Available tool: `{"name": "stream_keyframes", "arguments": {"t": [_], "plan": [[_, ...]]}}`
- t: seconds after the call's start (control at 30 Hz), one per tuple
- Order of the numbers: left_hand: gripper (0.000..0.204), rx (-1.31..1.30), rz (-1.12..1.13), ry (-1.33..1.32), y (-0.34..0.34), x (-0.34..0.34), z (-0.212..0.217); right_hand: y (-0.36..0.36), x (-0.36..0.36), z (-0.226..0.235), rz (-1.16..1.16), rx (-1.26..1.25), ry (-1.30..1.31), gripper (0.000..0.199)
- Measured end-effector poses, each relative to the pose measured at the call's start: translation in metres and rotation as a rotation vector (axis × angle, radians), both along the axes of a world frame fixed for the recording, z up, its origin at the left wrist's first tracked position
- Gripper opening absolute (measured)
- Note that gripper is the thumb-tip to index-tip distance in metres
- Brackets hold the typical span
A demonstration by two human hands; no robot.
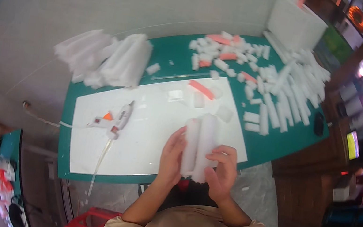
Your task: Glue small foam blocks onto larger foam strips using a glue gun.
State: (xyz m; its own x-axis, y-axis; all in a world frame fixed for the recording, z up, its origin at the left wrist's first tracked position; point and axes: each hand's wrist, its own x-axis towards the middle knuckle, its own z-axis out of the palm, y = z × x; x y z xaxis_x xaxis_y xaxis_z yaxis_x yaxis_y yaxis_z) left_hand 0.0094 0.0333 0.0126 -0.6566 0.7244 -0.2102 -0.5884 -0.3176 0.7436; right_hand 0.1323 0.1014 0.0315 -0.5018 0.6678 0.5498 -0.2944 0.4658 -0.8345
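Two long white foam pieces, a left one [190, 148] and a right one [206, 146], stand side by side between my hands, over the near edge of a white board [146, 155]. My left hand [172, 156] is closed along the outer side of the left piece. On the other side my right hand [223, 170] grips the right piece, with fingers bent and thumb low. Whether the two pieces are joined I cannot tell. A white hot glue gun [121, 120] with an orange part lies to the left, a glue stick [103, 158] trailing from its rear.
Small foam pads and a pink strip [201, 89] lie on the board. Bundled white foam [126, 59] stands far left on the green table [171, 55]. Short foam bits [210, 49] and long foam strips [288, 97] are heaped far right, near a white box [295, 24].
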Motion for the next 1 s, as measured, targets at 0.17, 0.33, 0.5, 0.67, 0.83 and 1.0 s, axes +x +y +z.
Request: {"name": "stream_keyframes", "arguments": {"t": [0.17, 0.33, 0.5, 0.67, 0.83, 1.0], "plan": [[0.041, 0.046, -0.031, -0.040, -0.003, 0.001, -0.007, -0.002, -0.004, 0.001, 0.038, -0.041, 0.037, 0.010], [0.039, 0.016, -0.027, -0.041, -0.005, 0.003, -0.002, 0.001, -0.004, -0.001, 0.100, -0.095, 0.053, 0.005], [0.040, 0.025, -0.029, -0.021, -0.005, 0.003, -0.013, 0.000, 0.000, -0.002, 0.077, -0.084, 0.021, 0.017], [0.040, 0.059, -0.005, -0.069, -0.015, -0.003, -0.009, 0.000, -0.010, -0.004, 0.186, -0.070, 0.029, 0.014], [0.041, 0.074, 0.007, -0.067, -0.024, -0.009, -0.009, -0.006, -0.015, 0.002, 0.248, -0.033, 0.004, 0.032], [0.042, 0.070, 0.013, -0.086, -0.032, -0.018, -0.010, -0.010, -0.017, 0.007, 0.244, 0.029, 0.000, 0.042]]}}
